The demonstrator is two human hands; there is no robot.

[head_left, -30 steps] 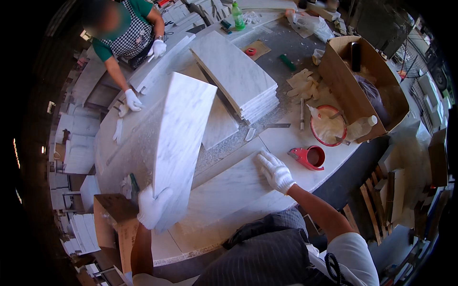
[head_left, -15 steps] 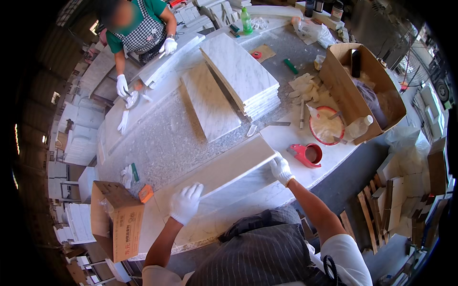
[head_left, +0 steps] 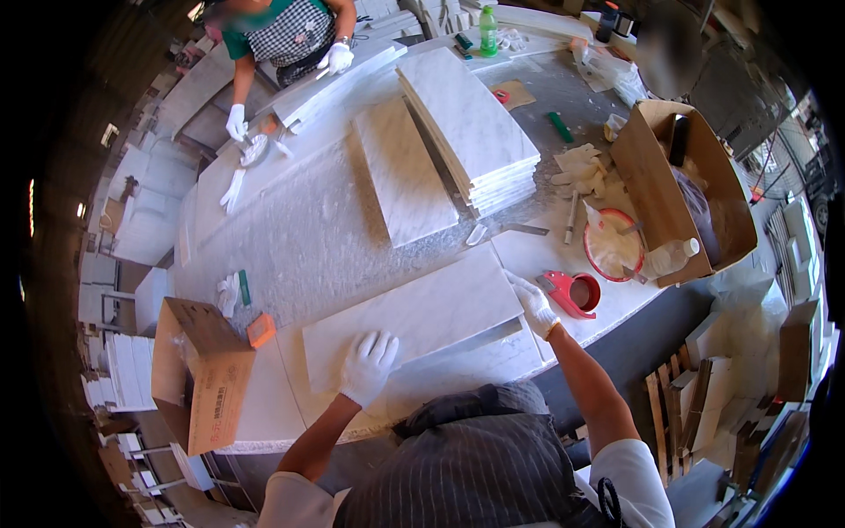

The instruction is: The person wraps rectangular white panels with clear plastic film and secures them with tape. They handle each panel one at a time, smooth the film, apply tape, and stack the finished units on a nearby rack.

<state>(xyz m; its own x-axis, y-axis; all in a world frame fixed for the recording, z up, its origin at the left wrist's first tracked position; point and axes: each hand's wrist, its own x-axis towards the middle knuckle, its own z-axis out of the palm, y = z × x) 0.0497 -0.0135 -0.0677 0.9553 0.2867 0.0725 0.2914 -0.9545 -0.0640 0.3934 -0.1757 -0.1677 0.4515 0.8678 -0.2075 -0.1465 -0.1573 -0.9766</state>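
A pale grey-veined marble slab (head_left: 422, 308) lies in front of me, its near edge a little raised above the white tabletop. My left hand (head_left: 368, 365), in a white knit glove, grips this edge towards its left end with the fingers over the top face. At the slab's right end, my right hand (head_left: 533, 304), gloved too, is closed round the short edge; its thumb is not clear. Just right of that hand sits a red tape dispenser (head_left: 570, 294).
Further back are a stack of marble slabs (head_left: 475, 123) and a single slab (head_left: 403, 172). A red-rimmed bowl of cream paste (head_left: 612, 246), a clear bottle (head_left: 673, 256) and an open carton (head_left: 651, 194) stand right. Another carton (head_left: 220, 387) is left. A co-worker (head_left: 290, 44) works across the table.
The slab has tipped from nearly on edge to much flatter, showing more of its broad top face. Both hands have turned with it, and the whole view has shifted slightly.
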